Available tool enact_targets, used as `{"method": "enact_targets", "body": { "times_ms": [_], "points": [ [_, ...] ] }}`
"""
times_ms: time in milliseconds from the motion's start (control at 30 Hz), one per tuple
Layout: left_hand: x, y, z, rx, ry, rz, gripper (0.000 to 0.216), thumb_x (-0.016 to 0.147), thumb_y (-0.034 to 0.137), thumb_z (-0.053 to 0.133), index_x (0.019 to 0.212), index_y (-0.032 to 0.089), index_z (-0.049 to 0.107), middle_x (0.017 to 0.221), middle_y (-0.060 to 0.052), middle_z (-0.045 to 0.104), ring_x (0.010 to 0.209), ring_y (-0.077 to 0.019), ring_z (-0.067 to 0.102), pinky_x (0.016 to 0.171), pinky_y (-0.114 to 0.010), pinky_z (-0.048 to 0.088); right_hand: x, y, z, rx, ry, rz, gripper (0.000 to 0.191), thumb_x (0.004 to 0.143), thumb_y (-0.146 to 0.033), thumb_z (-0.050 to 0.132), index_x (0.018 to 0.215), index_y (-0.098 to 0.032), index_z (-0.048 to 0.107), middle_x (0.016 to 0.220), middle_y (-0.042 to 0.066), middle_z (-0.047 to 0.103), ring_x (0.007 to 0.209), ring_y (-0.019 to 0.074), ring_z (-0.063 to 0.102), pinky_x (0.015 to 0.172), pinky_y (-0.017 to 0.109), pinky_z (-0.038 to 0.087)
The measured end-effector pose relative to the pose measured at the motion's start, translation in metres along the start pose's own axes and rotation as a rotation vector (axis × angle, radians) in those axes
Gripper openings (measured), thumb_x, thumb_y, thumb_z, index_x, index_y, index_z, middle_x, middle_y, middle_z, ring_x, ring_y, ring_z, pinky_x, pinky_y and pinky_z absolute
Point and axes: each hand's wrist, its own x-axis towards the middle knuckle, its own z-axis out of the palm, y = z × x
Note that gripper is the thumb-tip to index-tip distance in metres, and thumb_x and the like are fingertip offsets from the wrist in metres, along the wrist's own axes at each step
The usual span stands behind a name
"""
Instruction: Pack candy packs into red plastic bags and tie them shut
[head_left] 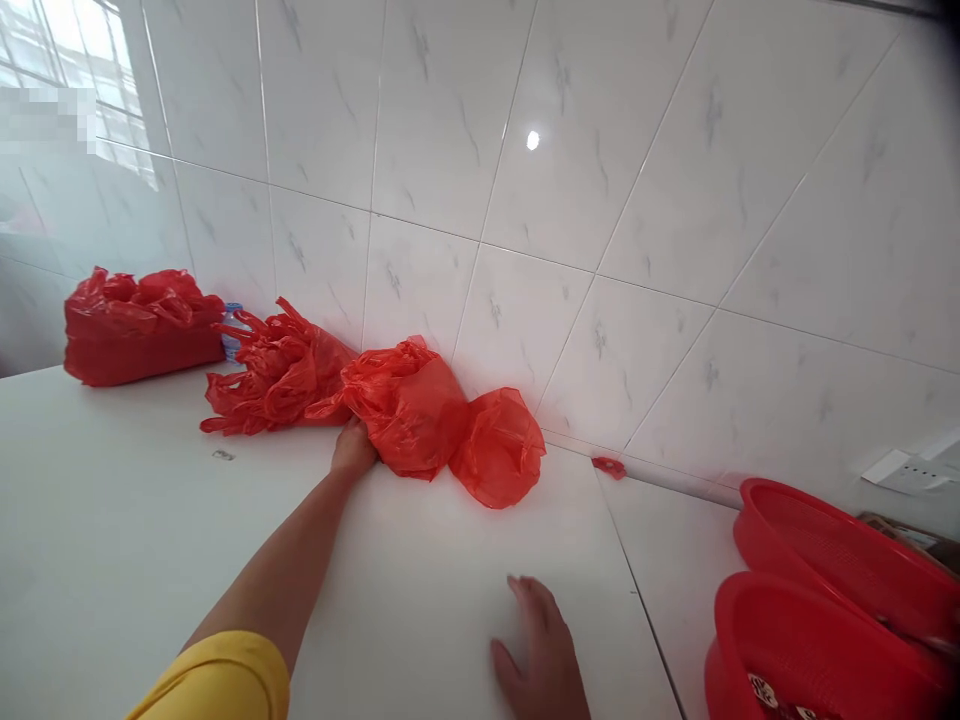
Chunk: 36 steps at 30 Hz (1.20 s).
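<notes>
My left hand (352, 450) reaches far across the white counter (135, 540) and its fingers are closed on the edge of a crumpled red plastic bag (420, 415) lying against the tiled wall. A puffed part of the same red plastic (499, 450) sits to its right. My right hand (536, 650) rests flat on the counter near the front, fingers stretched out, holding nothing. A bundle of red plastic bags (274, 375) lies just left of the one I grip.
A stack of folded red bags (139, 325) sits at the far left by the wall, with a small blue-capped bottle (232, 335) beside it. Two red mesh baskets (825, 610) stand at the right. A wall socket (911, 470) is above them.
</notes>
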Motion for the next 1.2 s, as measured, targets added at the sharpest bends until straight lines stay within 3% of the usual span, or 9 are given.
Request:
{"method": "enact_targets", "body": {
  "times_ms": [167,367,500,633,800,900,967,1067,1200],
  "points": [
    [-0.020,0.005,-0.007,-0.009,0.028,-0.017,0.029,0.073,0.020,0.053,0.101,0.021,0.060,0.115,-0.011,0.059,0.112,-0.0300,0.053,0.091,-0.037,0.043,0.048,-0.016,0.018,-0.175,0.036,0.011,0.063,0.083,-0.025,0.048,0.143,-0.031,0.030,0.150,0.009,0.028,0.119,0.0263,0.049,0.098,0.041,0.039],
    [-0.059,0.004,-0.016,-0.016,0.142,-0.154,0.039,0.078,0.019,0.044,0.116,0.019,0.051,0.125,-0.013,0.053,0.112,-0.0254,0.054,0.094,-0.037,0.044,0.087,-0.021,0.027,-0.192,0.067,0.064,0.062,0.085,-0.029,0.047,0.144,-0.027,0.029,0.147,0.015,0.030,0.119,0.0269,0.048,0.101,0.043,0.031],
    [-0.092,0.008,-0.022,-0.013,0.169,-0.178,0.040,0.079,0.021,0.043,0.118,0.018,0.050,0.124,-0.013,0.053,0.106,-0.0230,0.058,0.086,-0.034,0.049,0.100,-0.013,0.029,-0.087,0.082,0.099,0.061,0.084,-0.026,0.044,0.143,-0.013,0.032,0.145,0.015,0.036,0.127,0.0290,0.040,0.104,0.042,0.029],
    [-0.127,0.023,-0.022,0.010,0.175,-0.083,0.033,0.080,0.019,0.042,0.110,0.019,0.055,0.118,-0.010,0.055,0.105,-0.0218,0.057,0.084,-0.034,0.050,0.101,-0.002,0.026,0.203,0.114,0.203,0.063,0.083,-0.026,0.041,0.142,-0.005,0.029,0.145,0.016,0.035,0.128,0.0267,0.042,0.103,0.036,0.035],
    [-0.165,0.053,-0.005,0.044,0.074,0.428,0.025,0.083,0.018,0.043,0.100,0.022,0.059,0.112,-0.008,0.058,0.107,-0.0228,0.056,0.094,-0.041,0.045,0.071,0.005,0.015,0.508,0.127,0.230,0.063,0.082,-0.025,0.041,0.142,-0.008,0.028,0.141,0.015,0.040,0.118,0.0212,0.053,0.096,0.032,0.044],
    [-0.183,0.086,0.013,-0.039,0.073,0.536,0.035,0.083,0.025,0.051,0.118,0.023,0.051,0.124,-0.011,0.051,0.118,-0.0256,0.049,0.097,-0.046,0.043,0.035,0.007,0.000,0.556,0.063,0.188,0.062,0.081,-0.024,0.043,0.140,-0.012,0.032,0.135,0.013,0.045,0.116,0.0199,0.053,0.094,0.031,0.045],
    [-0.191,0.115,0.026,-0.150,0.108,0.465,0.056,0.081,0.033,0.057,0.133,0.023,0.037,0.132,-0.014,0.044,0.123,-0.0280,0.045,0.096,-0.049,0.042,0.007,0.011,-0.014,0.562,0.007,0.155,0.060,0.080,-0.024,0.045,0.138,-0.016,0.036,0.129,0.011,0.050,0.115,0.0194,0.053,0.094,0.032,0.046],
    [-0.197,0.158,0.044,-0.330,0.089,0.212,0.077,0.077,0.042,0.062,0.140,0.024,0.023,0.136,-0.016,0.039,0.118,-0.0279,0.049,0.090,-0.047,0.046,-0.030,0.021,-0.036,0.537,-0.057,0.126,0.056,0.079,-0.023,0.048,0.135,-0.020,0.042,0.119,0.009,0.057,0.109,0.0189,0.056,0.092,0.033,0.047],
    [-0.200,0.187,0.063,-0.449,-0.139,-0.069,0.080,0.073,0.040,0.065,0.141,0.023,0.025,0.113,-0.010,0.057,0.099,-0.0238,0.059,0.081,-0.038,0.049,-0.066,0.037,-0.054,0.430,-0.008,0.093,0.048,0.079,-0.020,0.048,0.127,-0.022,0.049,0.100,0.006,0.060,0.093,0.0169,0.061,0.085,0.031,0.051]
  ]
}}
